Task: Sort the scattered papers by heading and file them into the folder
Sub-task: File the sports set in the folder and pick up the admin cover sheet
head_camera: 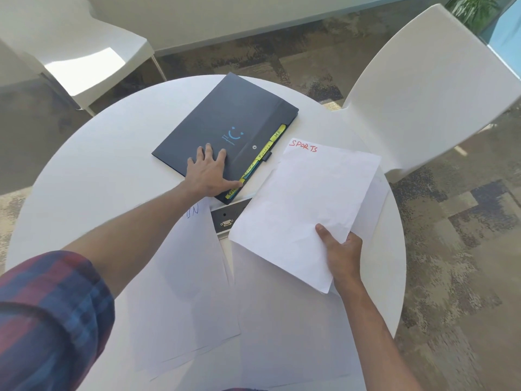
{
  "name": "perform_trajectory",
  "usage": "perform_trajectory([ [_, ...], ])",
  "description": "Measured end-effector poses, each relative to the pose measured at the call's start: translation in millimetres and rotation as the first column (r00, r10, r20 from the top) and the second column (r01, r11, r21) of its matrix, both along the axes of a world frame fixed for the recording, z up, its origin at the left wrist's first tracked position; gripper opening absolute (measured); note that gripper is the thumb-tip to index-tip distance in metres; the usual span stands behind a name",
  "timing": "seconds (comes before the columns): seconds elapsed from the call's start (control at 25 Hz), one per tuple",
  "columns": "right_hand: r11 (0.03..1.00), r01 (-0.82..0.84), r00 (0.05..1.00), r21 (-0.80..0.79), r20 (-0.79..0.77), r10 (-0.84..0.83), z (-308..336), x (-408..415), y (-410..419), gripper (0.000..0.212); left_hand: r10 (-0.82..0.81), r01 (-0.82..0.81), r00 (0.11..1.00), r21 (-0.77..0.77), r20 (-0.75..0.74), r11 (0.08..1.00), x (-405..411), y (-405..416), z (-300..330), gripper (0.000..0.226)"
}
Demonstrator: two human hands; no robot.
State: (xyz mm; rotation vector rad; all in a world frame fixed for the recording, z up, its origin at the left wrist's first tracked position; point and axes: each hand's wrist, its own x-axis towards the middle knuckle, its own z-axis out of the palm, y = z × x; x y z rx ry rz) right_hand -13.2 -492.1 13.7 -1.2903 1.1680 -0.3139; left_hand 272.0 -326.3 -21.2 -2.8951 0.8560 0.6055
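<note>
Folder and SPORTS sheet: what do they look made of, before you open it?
Folder: seemingly matte dark plastic or coated card; dull sheen, crisp flap crease, small snap button. SPORTS sheet: thin plain white paper, lightly crumpled, pinched in the right hand.

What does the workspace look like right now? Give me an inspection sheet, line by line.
Surface: round white table, with a connector panel set in its middle.
Job's things: dark folder lies closed, with yellow tabs along its edge; the SPORTS sheet is lifted off the table; other sheets lie flat near the person.
Clutter: nothing seen.
Hands: left hand rests flat on the folder, thumb at the tabs; right hand pinches the SPORTS sheet at its lower corner.
Cables: nothing seen.
Surroundings: two white chairs, patterned carpet, a plant at top right.
</note>
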Motion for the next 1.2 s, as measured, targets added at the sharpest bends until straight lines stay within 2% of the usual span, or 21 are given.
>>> perform_trajectory([
  [0.12,1.000,0.000,1.000,-0.005,-0.008,0.000,0.1,1.6,1.0,0.005,0.007,-0.004,0.999,0.062,-0.047,0.998,2.7,-10.1,13.7,0.089],
  [0.2,1.000,-0.005,1.000,-0.004,-0.007,0.005,0.6,2.8,1.8,0.004,-0.038,0.038,0.999,0.077,-0.004,0.996,-0.8,-16.9,24.0,0.076],
  [0.36,1.000,0.000,1.000,-0.006,-0.003,0.000,2.9,2.5,3.0,0.002,-0.209,0.207,0.972,0.032,0.107,0.978,-14.7,-26.5,41.4,0.067],
  [0.48,1.000,0.006,1.000,0.004,0.012,-0.006,4.5,0.7,2.9,0.003,-0.336,0.327,0.933,0.085,0.128,0.941,-16.3,-24.3,47.2,0.068],
  [0.6,1.000,0.007,1.000,0.004,0.010,-0.007,4.5,-0.9,2.5,0.004,-0.265,0.254,0.956,0.095,0.125,0.962,-19.2,-22.4,53.3,0.037],
  [0.64,1.000,0.005,1.000,0.006,0.008,-0.005,4.6,-1.2,2.6,0.003,-0.232,0.224,0.963,0.073,0.136,0.972,-19.4,-22.2,51.6,0.034],
  [1.08,1.000,0.001,1.000,0.000,0.006,-0.001,5.4,-1.0,2.7,0.005,-0.276,0.267,0.946,0.075,0.169,0.961,-19.4,-15.5,44.9,0.049],
  [1.2,1.000,-0.009,1.000,0.001,0.013,0.009,6.8,0.4,4.2,0.005,-0.302,0.295,0.934,0.066,0.191,0.953,-15.9,-12.1,41.9,0.059],
])
